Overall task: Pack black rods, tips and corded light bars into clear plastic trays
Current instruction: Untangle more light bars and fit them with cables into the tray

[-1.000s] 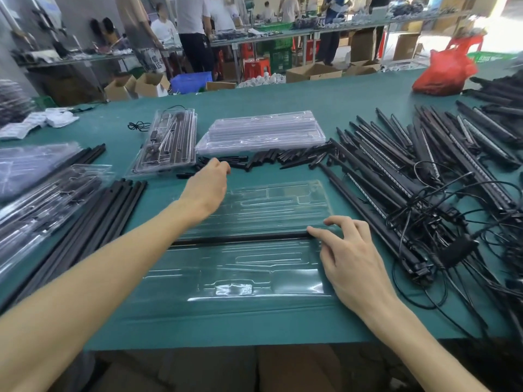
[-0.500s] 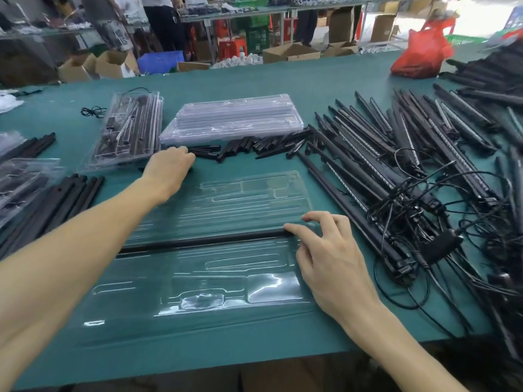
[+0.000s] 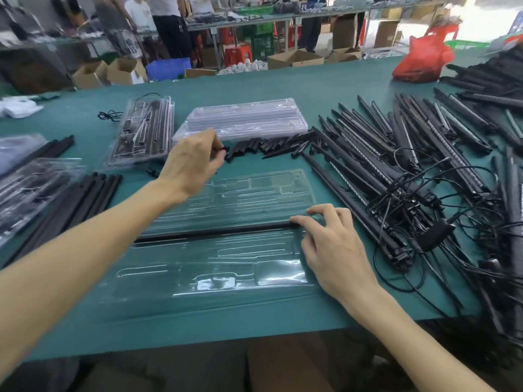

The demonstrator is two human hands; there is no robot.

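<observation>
From the head camera, the left hand [image 3: 192, 162] is pinching a small black tip [image 3: 222, 149] beside the loose pile of tips [image 3: 271, 145], just beyond the clear tray [image 3: 254, 193]. A piece that small could be slipping free or missing its shallow pocket. The right hand [image 3: 334, 247], fingers spread, is pressing the end of the slim black rod [image 3: 215, 232] lying along the tray's middle groove, and uneven pressure might be tipping it out.

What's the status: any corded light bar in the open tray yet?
No: the open tray holds only one black rod along its middle; the corded light bars lie heaped to its right.
</observation>
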